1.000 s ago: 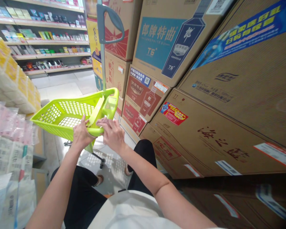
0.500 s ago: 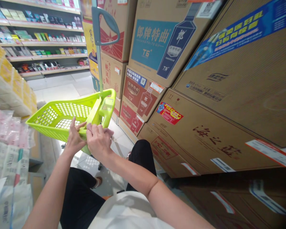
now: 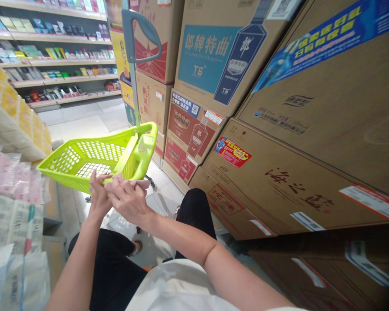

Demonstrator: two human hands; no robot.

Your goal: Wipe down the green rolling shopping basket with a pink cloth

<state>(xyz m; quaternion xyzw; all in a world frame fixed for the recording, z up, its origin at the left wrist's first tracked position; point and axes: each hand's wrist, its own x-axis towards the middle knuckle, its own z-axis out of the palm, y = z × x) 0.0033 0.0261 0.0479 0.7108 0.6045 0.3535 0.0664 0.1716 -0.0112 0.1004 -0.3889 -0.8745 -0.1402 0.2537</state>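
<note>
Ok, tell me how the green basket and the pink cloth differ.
Colour: the green basket is bright yellow-green, while the pink cloth is pale and dull.
Size: the basket is much larger; the cloth is small enough for the right hand to cover much of it.
Form: the basket has firm-looking walls full of holes, whereas the cloth looks soft and bunched up.
Shared: both are partly hidden by the hands.

"What does the right hand (image 3: pixel 129 198) cover, left of centre?"
"Most of a pinkish cloth (image 3: pixel 142 184), if cloth it is, and part of the green basket (image 3: pixel 66 179)."
"Can you read the shelf goods (image 3: pixel 56 53), upper left?"
"Too small."
"And the edges?"
"The right edge cuts the blue-bannered carton (image 3: pixel 311 103); the left edge crops the plastic packets (image 3: pixel 4 216), lower down."
</note>
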